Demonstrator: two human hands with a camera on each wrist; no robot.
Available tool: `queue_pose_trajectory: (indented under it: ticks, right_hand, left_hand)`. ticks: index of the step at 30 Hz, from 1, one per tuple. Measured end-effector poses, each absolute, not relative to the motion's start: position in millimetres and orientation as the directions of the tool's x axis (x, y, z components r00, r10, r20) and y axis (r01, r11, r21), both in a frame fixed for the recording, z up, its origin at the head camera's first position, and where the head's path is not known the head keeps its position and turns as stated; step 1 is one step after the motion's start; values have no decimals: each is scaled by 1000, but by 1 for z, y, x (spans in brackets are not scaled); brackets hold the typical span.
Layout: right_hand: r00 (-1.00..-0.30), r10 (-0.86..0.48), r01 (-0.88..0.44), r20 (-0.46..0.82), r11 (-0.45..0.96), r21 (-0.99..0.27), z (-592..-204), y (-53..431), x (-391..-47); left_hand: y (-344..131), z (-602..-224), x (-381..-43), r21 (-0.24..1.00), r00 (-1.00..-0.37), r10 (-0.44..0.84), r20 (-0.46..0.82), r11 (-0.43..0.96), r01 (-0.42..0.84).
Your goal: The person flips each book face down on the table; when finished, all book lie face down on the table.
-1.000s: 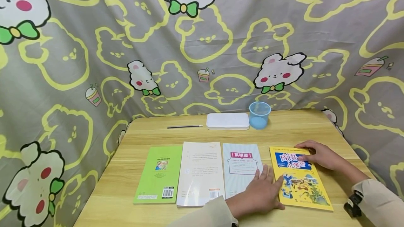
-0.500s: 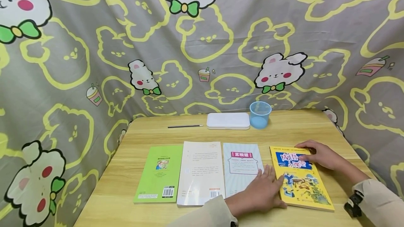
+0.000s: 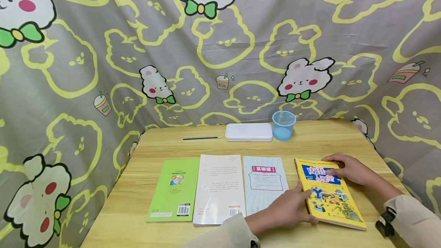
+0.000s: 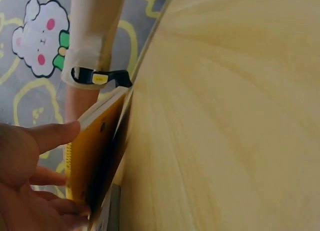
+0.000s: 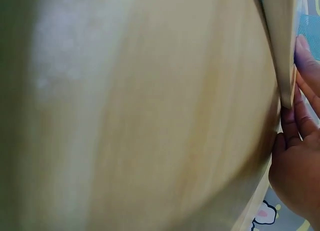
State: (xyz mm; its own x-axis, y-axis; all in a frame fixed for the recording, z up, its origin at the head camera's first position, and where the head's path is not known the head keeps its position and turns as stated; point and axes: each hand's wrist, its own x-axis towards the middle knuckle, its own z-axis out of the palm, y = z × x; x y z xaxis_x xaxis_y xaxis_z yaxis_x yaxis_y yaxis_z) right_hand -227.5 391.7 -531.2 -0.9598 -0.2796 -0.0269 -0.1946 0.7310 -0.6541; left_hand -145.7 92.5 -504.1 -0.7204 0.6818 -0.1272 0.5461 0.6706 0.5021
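A yellow paperback book (image 3: 335,202) with Chinese lettering and a colourful picture lies at the right of the table, its left edge tipped up. My left hand (image 3: 287,208) holds it by the lower left corner; in the left wrist view the thumb (image 4: 57,136) is at the bottom edge and fingers reach along the spine and underside. At the upper right my right hand (image 3: 355,169) pinches the book, thumb on the cover, the other fingers at the edge and partly hidden. The light blue book (image 3: 263,186) lies just left, partly under my left forearm.
Further left lie a white book (image 3: 219,186) and a green book (image 3: 173,190), back covers up. Behind them are a dark pencil (image 3: 201,138), a white pencil case (image 3: 249,132) and a blue translucent cup (image 3: 284,126). A patterned curtain (image 3: 213,49) hangs behind the wooden table (image 3: 165,144).
My left hand has shifted slightly right, its fingers drawing in to the yellow book's spine. The book's left edge has risen a little. My right hand stays at the upper right edge.
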Motion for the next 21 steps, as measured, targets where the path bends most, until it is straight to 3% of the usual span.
queue_pose_trajectory:
  ticks: [9, 14, 21]
  right_hand:
    - [-959, -281, -198, -24, 729, -655, -532, 392, -228]
    - [-959, -284, -201, -22, 728, -656, -531, 392, -228]
    - [-956, -293, -208, -17, 716, -666, -531, 390, -229]
  left_hand:
    - [92, -502, -144, 707, -786, 616, -44, 576, 411]
    - [92, -500, -143, 841, -807, 589, -42, 456, 289]
    - [91, -502, -143, 857, -807, 591, 14, 408, 314]
